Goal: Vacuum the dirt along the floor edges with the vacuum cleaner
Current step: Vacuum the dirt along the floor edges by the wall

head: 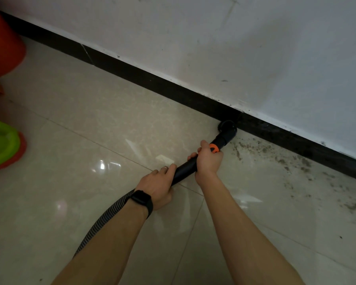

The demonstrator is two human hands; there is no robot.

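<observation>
A black vacuum wand (185, 169) with an orange collar (214, 148) ends in a round brush nozzle (227, 128) that sits on the floor against the black skirting board (152, 81). My right hand (209, 159) grips the wand just behind the collar. My left hand (158, 185), with a dark watch on its wrist, holds the wand's rear end where the ribbed grey hose (103, 219) joins. Dark dirt (286, 159) is scattered along the floor edge to the right of the nozzle.
The floor is glossy beige tile (90, 140) and a scuffed white wall (234, 48) rises above the skirting. An orange bucket-like object (2, 44) and a green and orange plastic item (2, 145) stand at the left edge.
</observation>
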